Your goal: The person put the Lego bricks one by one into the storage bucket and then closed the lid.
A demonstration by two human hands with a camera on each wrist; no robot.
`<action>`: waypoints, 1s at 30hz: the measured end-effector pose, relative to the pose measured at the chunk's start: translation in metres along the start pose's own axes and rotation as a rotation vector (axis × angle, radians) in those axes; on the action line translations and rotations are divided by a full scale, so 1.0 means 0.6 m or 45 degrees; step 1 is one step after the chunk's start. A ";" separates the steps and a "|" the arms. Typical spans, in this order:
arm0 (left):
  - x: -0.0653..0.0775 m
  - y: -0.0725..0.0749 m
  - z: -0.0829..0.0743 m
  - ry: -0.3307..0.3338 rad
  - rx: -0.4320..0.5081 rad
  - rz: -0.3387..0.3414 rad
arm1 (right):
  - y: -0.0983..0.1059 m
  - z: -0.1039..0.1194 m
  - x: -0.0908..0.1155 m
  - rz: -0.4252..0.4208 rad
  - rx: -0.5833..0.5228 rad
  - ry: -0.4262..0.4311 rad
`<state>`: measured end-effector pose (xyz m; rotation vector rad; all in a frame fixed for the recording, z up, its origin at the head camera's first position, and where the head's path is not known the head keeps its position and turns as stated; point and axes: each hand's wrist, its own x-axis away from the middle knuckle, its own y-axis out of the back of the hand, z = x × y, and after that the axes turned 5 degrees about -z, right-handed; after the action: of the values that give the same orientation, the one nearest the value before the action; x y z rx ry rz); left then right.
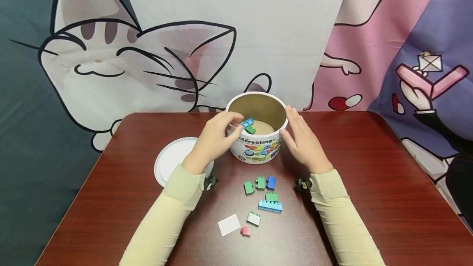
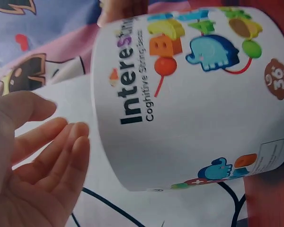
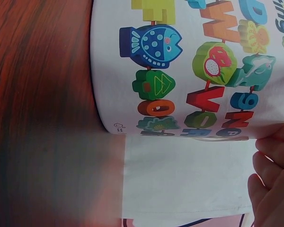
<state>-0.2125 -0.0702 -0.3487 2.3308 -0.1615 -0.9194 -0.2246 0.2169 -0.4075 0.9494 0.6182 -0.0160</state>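
A white round bucket with colourful printing stands near the table's back edge, its mouth open upward. My left hand hangs at the bucket's left rim, fingers bent over the opening. In the left wrist view, a gap shows between that hand's thumb and fingers, with nothing in it. Just past its fingertips, within the bucket mouth, are a blue toy brick and a green brick; whether they lie or fall I cannot tell. My right hand rests with extended fingers against the bucket's right side.
A white lid lies left of the bucket, partly under my left forearm. In front are several green bricks, a dark blue brick, a long light-blue brick, a white-faced brick, a red brick and a white card.
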 end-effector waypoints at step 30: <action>0.181 0.004 0.035 -0.151 -0.084 1.065 | -0.003 -0.003 0.000 -0.002 -0.014 -0.020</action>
<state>-0.1445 -0.1181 -0.4218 1.8545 -1.0402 -0.6042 -0.2260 0.2171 -0.4098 0.9373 0.6039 -0.0216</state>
